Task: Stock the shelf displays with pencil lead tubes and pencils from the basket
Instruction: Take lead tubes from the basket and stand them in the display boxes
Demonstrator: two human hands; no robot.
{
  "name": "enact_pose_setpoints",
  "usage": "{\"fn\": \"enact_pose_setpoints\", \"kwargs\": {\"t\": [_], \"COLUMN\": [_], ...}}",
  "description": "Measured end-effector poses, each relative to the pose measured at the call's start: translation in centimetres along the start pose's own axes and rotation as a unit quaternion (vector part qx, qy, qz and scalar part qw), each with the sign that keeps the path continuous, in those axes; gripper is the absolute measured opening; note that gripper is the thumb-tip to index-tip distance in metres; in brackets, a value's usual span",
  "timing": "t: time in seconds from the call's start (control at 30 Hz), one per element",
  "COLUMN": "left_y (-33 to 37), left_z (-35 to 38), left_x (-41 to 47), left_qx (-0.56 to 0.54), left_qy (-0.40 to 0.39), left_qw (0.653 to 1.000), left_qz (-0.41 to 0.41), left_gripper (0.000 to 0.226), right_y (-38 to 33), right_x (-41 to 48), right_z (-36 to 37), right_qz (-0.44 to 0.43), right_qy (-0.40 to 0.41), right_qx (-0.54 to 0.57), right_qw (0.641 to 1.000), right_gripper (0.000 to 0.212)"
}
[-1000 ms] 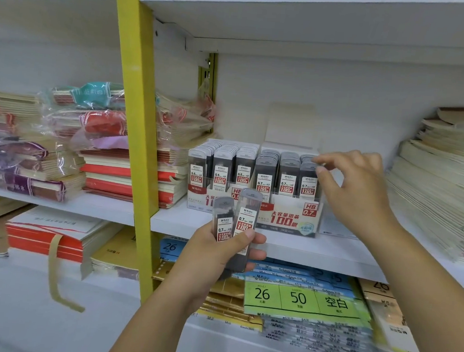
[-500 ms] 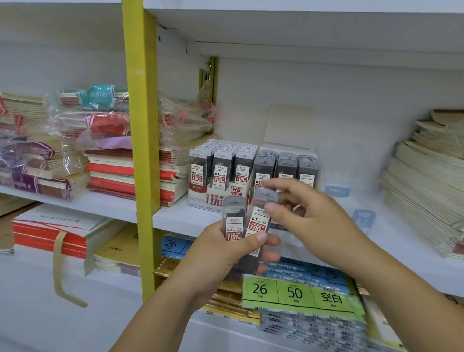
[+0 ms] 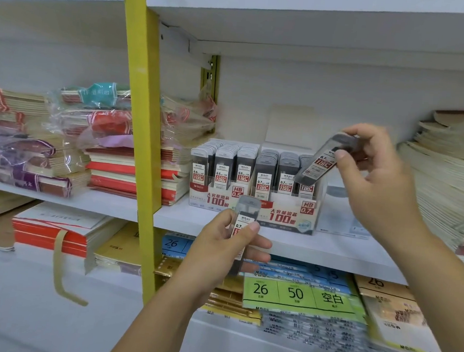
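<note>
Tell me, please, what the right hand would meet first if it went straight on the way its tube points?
Probably the rightmost row of tubes in the HB 0.7 box, below its tilted tube; depth unclear.

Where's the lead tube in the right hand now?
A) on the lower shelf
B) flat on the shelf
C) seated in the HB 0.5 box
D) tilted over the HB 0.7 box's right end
D: the right hand pinches the 0.7 lead tube at a tilt over the rightmost column of the HB 0.7 display box, not yet seated; the left hand grips a second tube.
</note>
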State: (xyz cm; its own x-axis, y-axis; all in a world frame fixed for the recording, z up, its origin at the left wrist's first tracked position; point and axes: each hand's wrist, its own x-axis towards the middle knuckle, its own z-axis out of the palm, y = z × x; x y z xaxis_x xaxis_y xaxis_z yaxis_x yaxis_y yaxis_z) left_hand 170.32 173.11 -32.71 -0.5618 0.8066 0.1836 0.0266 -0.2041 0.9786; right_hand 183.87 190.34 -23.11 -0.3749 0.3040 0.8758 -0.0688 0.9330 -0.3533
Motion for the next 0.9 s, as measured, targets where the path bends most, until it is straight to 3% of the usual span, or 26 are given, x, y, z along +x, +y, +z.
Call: {"fn": "enact_pose_setpoints", "kwargs": {"t": [0.1,0.27,0.53,0.9], "left_y": [-0.2,-0.3,-0.1,-0.2], "left_z": [0.0,0.2,-0.1,-0.1], "left_x": [0.2,0.2,0.3,0.5], "left_qx": [0.031,0.060,0.045,0.053], "left_qy": [0.019,0.036,0.051,0.058], "left_qw": [0.999,0.998,0.998,0.997], "left_qz": [0.015,0.009,-0.003,-0.017], "left_gripper": [0.015,0.023,0.021,0.019], "right_y": [0.7,2.0,2.6,4.2], "right_x": [0.2,0.2,1.3,0.8], "right_z": [0.4,1.5,1.3,2.4], "right_qz": [-0.021,0.029,0.046,0.080], "right_qy": [-0.038,-0.104,0.009,-0.066], "right_qx": [-0.073,-0.104,-0.013,-0.107], "right_qw": [0.996,0.989,0.999,0.989], "right_gripper": [0.024,0.031,0.036,0.027]}}
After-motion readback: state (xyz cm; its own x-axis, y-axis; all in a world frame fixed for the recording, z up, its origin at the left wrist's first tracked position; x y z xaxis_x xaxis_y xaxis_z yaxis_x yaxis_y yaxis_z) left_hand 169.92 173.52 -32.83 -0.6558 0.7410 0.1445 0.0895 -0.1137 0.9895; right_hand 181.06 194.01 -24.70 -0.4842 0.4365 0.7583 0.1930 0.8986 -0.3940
